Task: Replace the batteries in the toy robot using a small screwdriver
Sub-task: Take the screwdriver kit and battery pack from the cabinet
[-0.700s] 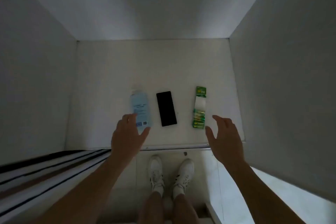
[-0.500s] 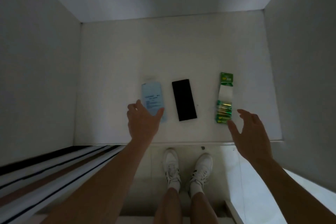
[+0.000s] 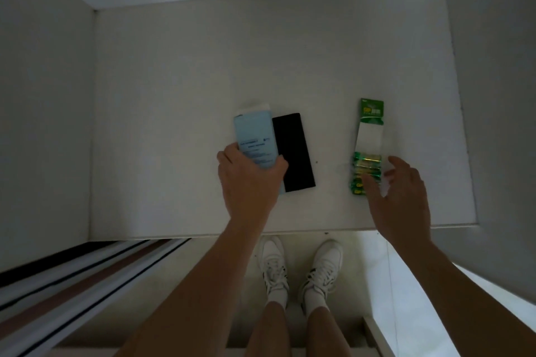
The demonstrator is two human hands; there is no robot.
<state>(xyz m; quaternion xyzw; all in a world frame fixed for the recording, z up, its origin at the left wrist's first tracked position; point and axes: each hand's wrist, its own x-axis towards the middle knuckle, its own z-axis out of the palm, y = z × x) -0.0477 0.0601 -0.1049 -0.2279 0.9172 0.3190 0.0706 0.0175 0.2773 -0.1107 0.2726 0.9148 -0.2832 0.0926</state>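
While the green blister pack of batteries (image 3: 367, 151) lies flat on the white shelf (image 3: 185, 113), the right hand (image 3: 401, 200) hovers at its near end with fingers spread apart, the thumb crossing the pack's corner, nothing gripped yet. To the left, the left hand (image 3: 249, 182) has fingers and thumb clamped on the near end of a pale blue printed card package (image 3: 256, 136), which lies just beside, perhaps overlapping, a flat black rectangular slab (image 3: 293, 152). No toy robot or screwdriver is recognisable (the blue package may hold one; I cannot tell). Lifting the blue package could drag the black slab toward the shelf's front edge, and a one-ended grab might let the long battery pack flop and slip. Plain white walls box in the alcove; below are white trainers (image 3: 298, 266) and a striped cloth (image 3: 72, 272).
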